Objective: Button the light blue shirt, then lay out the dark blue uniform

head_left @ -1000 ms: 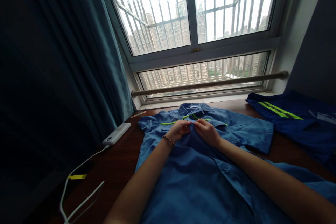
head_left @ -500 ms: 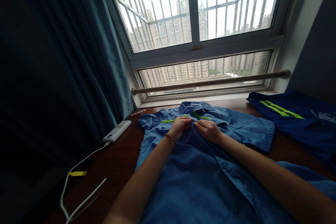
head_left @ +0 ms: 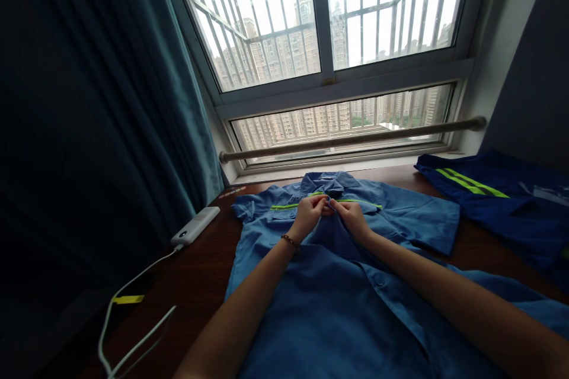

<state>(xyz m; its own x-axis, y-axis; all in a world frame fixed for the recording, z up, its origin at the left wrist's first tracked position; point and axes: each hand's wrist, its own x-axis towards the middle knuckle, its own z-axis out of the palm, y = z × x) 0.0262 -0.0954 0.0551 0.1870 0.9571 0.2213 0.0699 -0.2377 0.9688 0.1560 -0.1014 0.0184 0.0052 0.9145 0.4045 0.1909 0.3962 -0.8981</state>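
A light blue short-sleeved work shirt (head_left: 284,290) lies spread front side up, its collar towards the window and yellow-green stripes across the chest. My left hand (head_left: 311,213), with a beaded bracelet at its wrist, pinches the front edge of the shirt near the chest stripe. Close against it, my right hand (head_left: 351,216) grips the same front edge, and the cloth is drawn up into a fold between them. Whatever button or hole lies under the fingertips is hidden. Lower on the front a button (head_left: 379,279) shows.
Dark blue folded clothing (head_left: 493,201) with yellow-green stripes lies at the right. On the brown wooden surface (head_left: 195,284) at the left rest a white power bank (head_left: 195,226) and its white cable (head_left: 105,325) with a yellow tag. A curtain and a barred window stand beyond.
Both hands have come closer together and lifted the shirt's front edge slightly into a peak. The chest stripe now looks straighter. The whole view has shifted a little.
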